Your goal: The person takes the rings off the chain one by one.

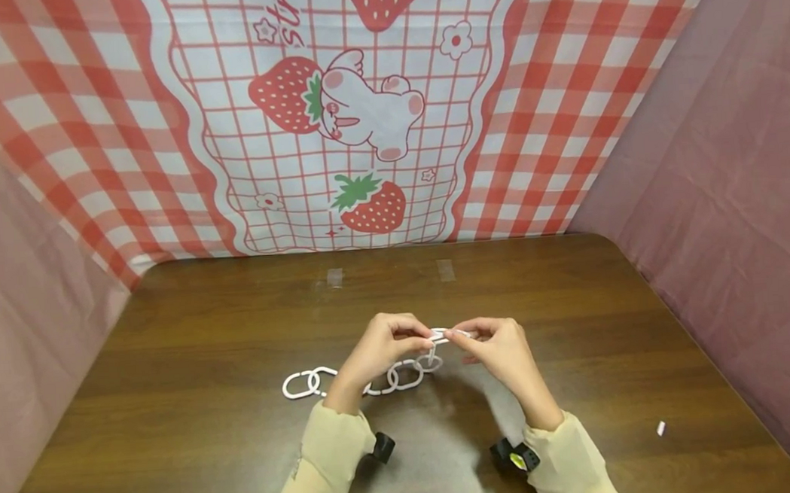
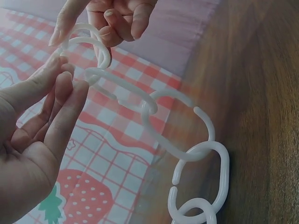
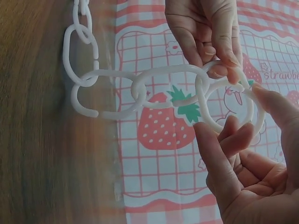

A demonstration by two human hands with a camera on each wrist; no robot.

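Note:
White plastic chain links (image 2: 224, 177) are joined in a row. In the head view the chain (image 1: 409, 386) runs along the table behind the left forearm and rises at its right end to both hands. My left hand (image 1: 378, 345) pinches the raised end between thumb and fingers. From the other side, my right hand (image 1: 506, 349) pinches a white link there too. Two rounded links overlap between the hands in the right wrist view, with the right thumb and fingers (image 3: 212, 154) around their edges. Fingertips partly cover where these two links meet.
The brown wooden table (image 1: 191, 349) has a small white piece (image 1: 660, 428) at the right. Two strips of clear tape (image 1: 334, 278) lie near its back edge. A red-and-white strawberry cloth (image 1: 374, 127) hangs behind, with pink cloth (image 1: 721, 143) at the sides.

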